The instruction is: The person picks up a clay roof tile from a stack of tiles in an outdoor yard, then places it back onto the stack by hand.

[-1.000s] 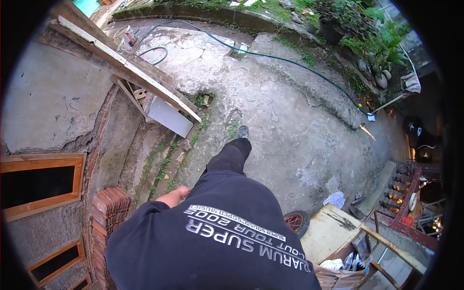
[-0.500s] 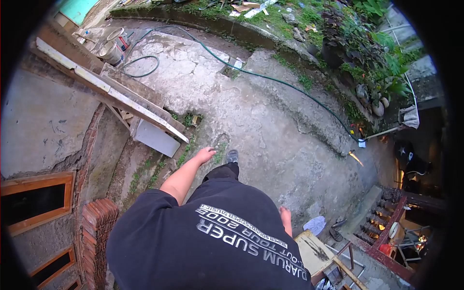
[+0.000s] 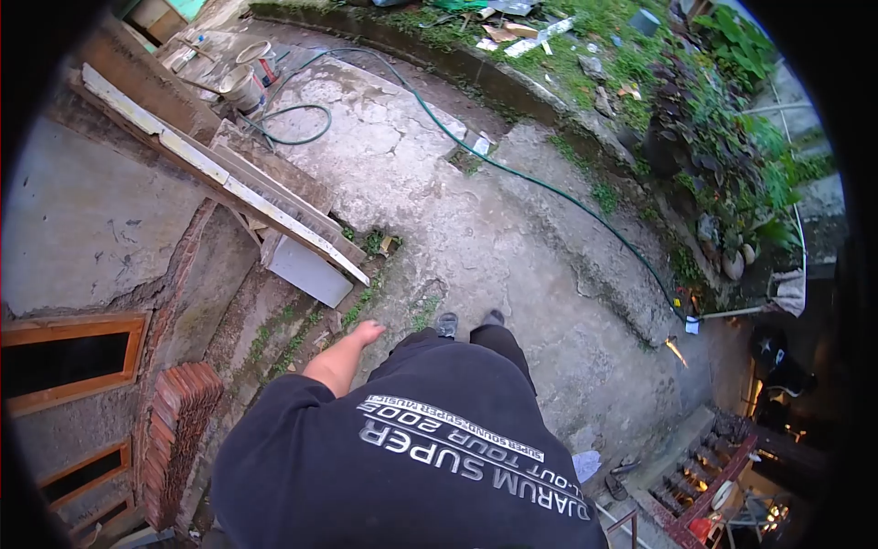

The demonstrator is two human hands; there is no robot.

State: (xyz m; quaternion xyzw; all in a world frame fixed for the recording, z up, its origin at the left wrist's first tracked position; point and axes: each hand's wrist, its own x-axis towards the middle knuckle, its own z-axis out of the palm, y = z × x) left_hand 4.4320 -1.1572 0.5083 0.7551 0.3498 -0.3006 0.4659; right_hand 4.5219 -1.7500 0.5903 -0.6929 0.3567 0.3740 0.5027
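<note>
My left hand (image 3: 369, 331) hangs at the end of my bent forearm, over the ground strip beside the concrete path (image 3: 430, 220). It looks loosely open, with no object visible in it, though the fingers are small in the picture. Nearest to it are patches of weeds and a pale rectangular block (image 3: 309, 271) under a long white-edged board (image 3: 219, 174). My right hand is out of sight behind my black printed T-shirt (image 3: 439, 457). Both of my feet in grey footwear (image 3: 447, 324) show on the concrete.
A green hose (image 3: 540, 190) snakes along the path to a coil by several buckets (image 3: 241, 89). A low mossy kerb (image 3: 494, 90) borders grass and rubbish. Potted plants (image 3: 704, 146) stand at right. Left is a wall with a brick pillar (image 3: 178, 430); steps (image 3: 700, 467) lie lower right.
My second foot has come into view ahead of my body. My left hand has swung back to the left. My right hand has gone out of sight, and the surroundings have shifted slightly right and down.
</note>
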